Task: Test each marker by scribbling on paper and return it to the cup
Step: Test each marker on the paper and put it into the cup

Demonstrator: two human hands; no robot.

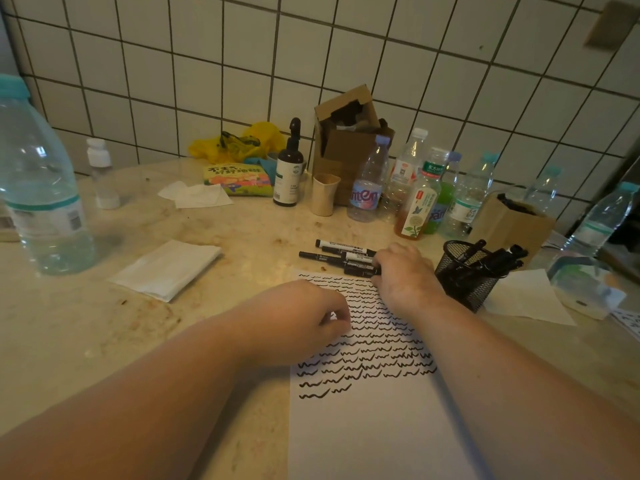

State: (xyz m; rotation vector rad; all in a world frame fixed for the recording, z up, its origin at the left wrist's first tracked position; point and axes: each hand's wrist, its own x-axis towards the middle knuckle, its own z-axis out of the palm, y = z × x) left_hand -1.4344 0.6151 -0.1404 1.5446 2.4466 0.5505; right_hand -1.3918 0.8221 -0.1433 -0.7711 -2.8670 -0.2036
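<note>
1. A sheet of white paper (374, 420) lies on a stained beige table (214, 271), its upper half filled with rows of black scribbled waves.
2. The left hand (304, 320) rests on the left edge of the paper, fingers curled inward toward the thumb; whether it pinches anything cannot be told.
3. The right hand (403, 275) lies palm down at the top right corner of the paper, its fingers bent onto the ends of a loose group of black markers (341, 258) lying flat just beyond the paper's top edge; a firm grip on any one marker cannot be made out.
4. A black mesh cup (465, 278) stands just right of the paper, beside the right wrist, with several more dark markers leaning inside it.
5. Left of the paper lies a folded white napkin (166, 270); farther left stands a large clear water bottle (41, 188).
6. Beyond the paper, against the white tiled wall (311, 46), stand a dark pump bottle (289, 168), a beige tumbler (325, 194), an open cardboard box (346, 133) and a cluster of plastic drink bottles (422, 188).
</note>
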